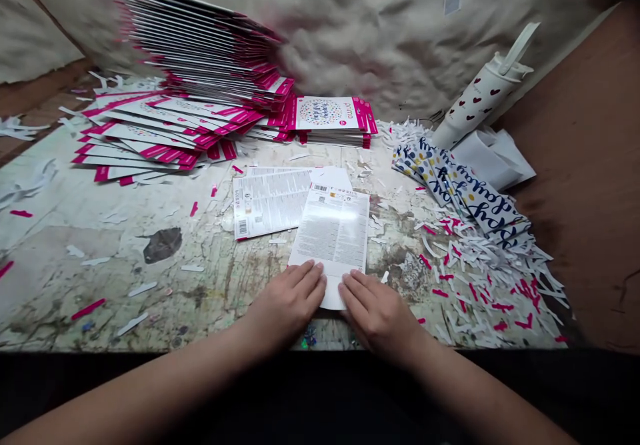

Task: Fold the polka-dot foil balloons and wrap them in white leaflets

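In the middle of the table a white printed card sleeve (333,231) lies with its text side up and its lower end towards me. My left hand (290,298) rests flat on its lower left edge, fingers stretched out. On the lower right edge lies my right hand (377,308), its fingers also extended. Under and behind this sleeve is another printed card (270,201) with a barcode, turned slightly to the left. Both palms face down, so what is under the fingertips is partly hidden.
A tall leaning stack of pink-edged packages (210,45) rises at the back left, above fanned packages (150,131). A smaller pile (330,115) stands beside it. At right are patterned folded banners (465,191), a tumbler with hearts (475,101) and paper scraps (480,271).
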Motion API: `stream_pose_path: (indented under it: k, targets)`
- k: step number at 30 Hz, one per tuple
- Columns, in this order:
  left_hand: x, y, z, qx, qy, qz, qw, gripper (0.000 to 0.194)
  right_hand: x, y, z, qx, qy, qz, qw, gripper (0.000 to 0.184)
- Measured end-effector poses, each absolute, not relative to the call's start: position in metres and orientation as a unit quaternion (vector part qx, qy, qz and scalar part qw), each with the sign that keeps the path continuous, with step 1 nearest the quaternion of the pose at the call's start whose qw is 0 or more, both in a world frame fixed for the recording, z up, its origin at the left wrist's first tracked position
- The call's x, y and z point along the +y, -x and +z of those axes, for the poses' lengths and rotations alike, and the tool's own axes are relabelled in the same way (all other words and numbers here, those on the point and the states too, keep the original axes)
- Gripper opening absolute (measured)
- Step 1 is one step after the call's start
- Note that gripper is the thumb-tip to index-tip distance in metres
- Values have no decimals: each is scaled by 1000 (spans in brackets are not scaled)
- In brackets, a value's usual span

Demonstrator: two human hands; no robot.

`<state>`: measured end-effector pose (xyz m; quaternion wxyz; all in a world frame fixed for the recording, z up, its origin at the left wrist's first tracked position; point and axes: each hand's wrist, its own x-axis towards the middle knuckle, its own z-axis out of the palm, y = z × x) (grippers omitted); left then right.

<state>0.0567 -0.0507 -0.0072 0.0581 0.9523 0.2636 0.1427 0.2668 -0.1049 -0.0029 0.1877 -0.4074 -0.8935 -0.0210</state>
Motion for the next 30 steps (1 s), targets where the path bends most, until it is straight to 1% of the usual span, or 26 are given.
stream_pose_path:
  k: [2, 4, 5, 7, 8, 10, 12, 14, 16, 18, 19, 20, 22, 23, 24, 25, 27, 30]
  targets:
    - [-40, -55, 0, 274, -936, 140, 171, 25, -100, -267, 0, -870, 449, 30, 202, 22]
    - [-28, -53, 6, 309, -901, 129, 277, 18, -90, -270, 4, -832, 505, 114, 198, 17]
    - [-23, -53, 8, 344, -880, 120, 306, 16, -84, -271, 7, -811, 532, 157, 186, 15]
    - [-12, -55, 11, 421, -847, 110, 307, 19, -71, -273, 13, -771, 584, 202, 156, 8]
    - [-7, -56, 12, 452, -837, 106, 291, 21, -65, -273, 15, -758, 606, 198, 140, 5]
    - [2, -58, 12, 477, -833, 91, 266, 19, -58, -272, 20, -766, 613, 160, 111, 10]
    - [11, -57, 14, 458, -838, 53, 292, 11, -58, -269, 22, -814, 564, 117, 77, 15]
    - [12, -54, 17, 430, -840, 44, 327, 7, -62, -262, 21, -864, 497, 76, 32, 27]
    - [5, -52, 24, 420, -843, 101, 320, 17, -66, -254, 21, -884, 468, 17, -19, 39]
    - [-12, -53, 32, 430, -828, 161, 321, 14, -67, -247, 25, -881, 468, -46, -55, 41]
    - [-21, -54, 35, 437, -807, 163, 363, 16, -67, -245, 28, -880, 467, -71, -55, 39]
    - [-29, -56, 37, 441, -768, 146, 440, 23, -66, -244, 33, -880, 464, -93, -36, 38]
    - [-41, -60, 37, 439, -625, 132, 632, 35, -65, -244, 41, -883, 449, -129, 37, 35]
    - [-44, -62, 35, 437, -538, 161, 703, 36, -65, -243, 44, -883, 440, -139, 79, 34]
    - [-45, -64, 32, 441, -457, 211, 744, 34, -66, -242, 45, -883, 433, -141, 118, 33]
    - [-45, -66, 29, 450, -391, 269, 757, 31, -68, -241, 44, -880, 430, -137, 149, 32]
    - [-42, -70, 24, 467, -314, 356, 746, 25, -72, -237, 39, -874, 431, -123, 190, 30]
    - [-40, -74, 21, 454, -215, 386, 774, 13, -77, -231, 29, -867, 437, -111, 213, 28]
